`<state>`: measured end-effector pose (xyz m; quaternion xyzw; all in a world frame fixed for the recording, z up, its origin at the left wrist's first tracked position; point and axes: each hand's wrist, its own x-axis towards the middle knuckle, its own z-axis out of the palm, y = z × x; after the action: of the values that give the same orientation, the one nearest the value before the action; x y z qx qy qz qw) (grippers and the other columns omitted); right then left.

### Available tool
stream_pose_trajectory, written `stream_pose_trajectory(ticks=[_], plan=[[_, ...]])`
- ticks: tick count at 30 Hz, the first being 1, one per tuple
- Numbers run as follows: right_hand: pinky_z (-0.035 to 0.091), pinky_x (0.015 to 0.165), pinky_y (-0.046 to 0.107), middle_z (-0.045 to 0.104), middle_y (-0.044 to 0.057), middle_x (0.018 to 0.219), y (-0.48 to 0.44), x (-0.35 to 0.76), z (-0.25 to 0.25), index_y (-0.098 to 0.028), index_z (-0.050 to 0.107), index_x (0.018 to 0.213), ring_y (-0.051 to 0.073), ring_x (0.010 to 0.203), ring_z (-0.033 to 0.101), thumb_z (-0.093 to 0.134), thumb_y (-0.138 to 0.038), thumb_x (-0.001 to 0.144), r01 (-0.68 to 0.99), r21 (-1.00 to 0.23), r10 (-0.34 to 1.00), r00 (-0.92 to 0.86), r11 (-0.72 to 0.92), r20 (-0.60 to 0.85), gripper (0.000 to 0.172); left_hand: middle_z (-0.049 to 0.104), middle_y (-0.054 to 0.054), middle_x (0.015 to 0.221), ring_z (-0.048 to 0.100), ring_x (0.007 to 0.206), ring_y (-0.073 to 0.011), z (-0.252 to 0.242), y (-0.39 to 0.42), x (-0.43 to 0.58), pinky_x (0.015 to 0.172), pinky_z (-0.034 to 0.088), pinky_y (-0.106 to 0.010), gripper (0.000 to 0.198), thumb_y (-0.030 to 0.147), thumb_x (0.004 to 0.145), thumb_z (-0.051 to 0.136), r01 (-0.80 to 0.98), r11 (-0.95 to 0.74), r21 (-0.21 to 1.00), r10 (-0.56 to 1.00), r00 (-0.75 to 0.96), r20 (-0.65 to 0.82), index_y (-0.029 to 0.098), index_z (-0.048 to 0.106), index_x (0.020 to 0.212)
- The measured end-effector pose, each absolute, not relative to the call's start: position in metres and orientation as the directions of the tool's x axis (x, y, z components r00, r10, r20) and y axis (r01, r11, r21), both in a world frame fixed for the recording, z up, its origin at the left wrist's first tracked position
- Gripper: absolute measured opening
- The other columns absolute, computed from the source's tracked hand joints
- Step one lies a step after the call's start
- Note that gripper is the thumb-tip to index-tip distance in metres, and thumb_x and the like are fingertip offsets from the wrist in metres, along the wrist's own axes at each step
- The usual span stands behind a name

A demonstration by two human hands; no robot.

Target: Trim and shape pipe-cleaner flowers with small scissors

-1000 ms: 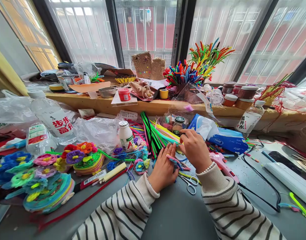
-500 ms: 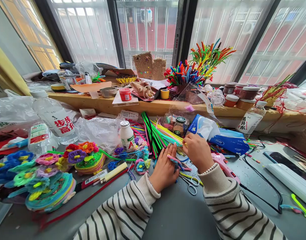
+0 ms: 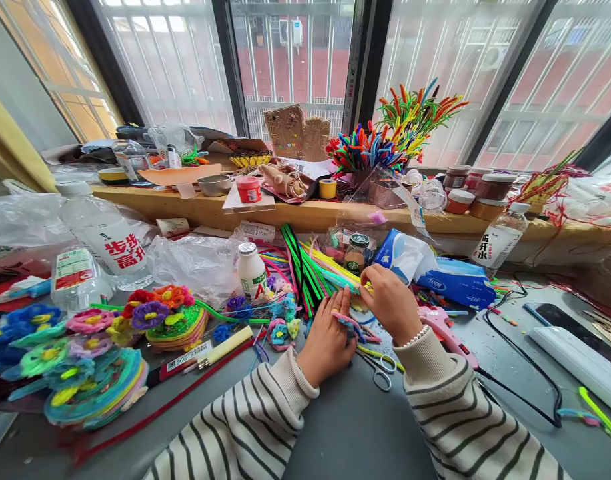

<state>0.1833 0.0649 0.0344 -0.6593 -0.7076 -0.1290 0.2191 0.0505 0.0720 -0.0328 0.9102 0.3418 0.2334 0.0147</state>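
My left hand lies over the near end of a bundle of green and black pipe cleaners, its fingers extended, with a pink and blue pipe-cleaner piece around one finger. To its right, my right hand is closed in a pinch above pale yellow and turquoise stems; what its fingertips hold is too small to make out. Silver scissors lie just below, beside a yellow-green stem. A pink glue gun rests right of my right wrist.
Pipe-cleaner flowers on round coiled bases fill the left. A white bottle, a small jar and a blue tissue pack stand behind my hands. A black cable curves at right. Paint jars line the wooden ledge.
The whole view has shifted slightly. My right hand has moved a little toward the left and up, still pinched; my left hand stays on the pipe cleaners.
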Motion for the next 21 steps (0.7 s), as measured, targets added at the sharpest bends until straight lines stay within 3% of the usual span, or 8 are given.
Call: stream_pose_trajectory(ticks=[13,21], plan=[[0.041,0.072,0.028,0.058,0.007,0.086,0.071,0.185,0.023,-0.015,0.062,0.062,0.017,0.077,0.055,0.048,-0.019,0.072,0.906,-0.393,0.915,0.018,0.155,0.403,0.017,0.017,-0.018,0.135,0.013,0.124,-0.0233,-0.034,0.071,0.050,0.098,0.022,-0.043,0.077,0.023,0.068,0.045,0.597,-0.775,0.209,0.621,0.655,0.431,0.006,0.001,0.128],[0.043,0.076,0.028,0.059,0.008,0.093,0.074,0.186,0.025,-0.014,0.065,0.065,0.018,0.084,0.056,0.053,-0.025,0.070,0.857,-0.488,0.932,0.025,0.166,0.361,0.018,0.016,-0.020,0.135,0.012,0.124,-0.0238,-0.035,0.072,0.050,0.098,0.021,-0.045,0.079,0.022,0.067,0.045,0.602,-0.768,0.219,0.630,0.648,0.429,0.005,-0.001,0.128]])
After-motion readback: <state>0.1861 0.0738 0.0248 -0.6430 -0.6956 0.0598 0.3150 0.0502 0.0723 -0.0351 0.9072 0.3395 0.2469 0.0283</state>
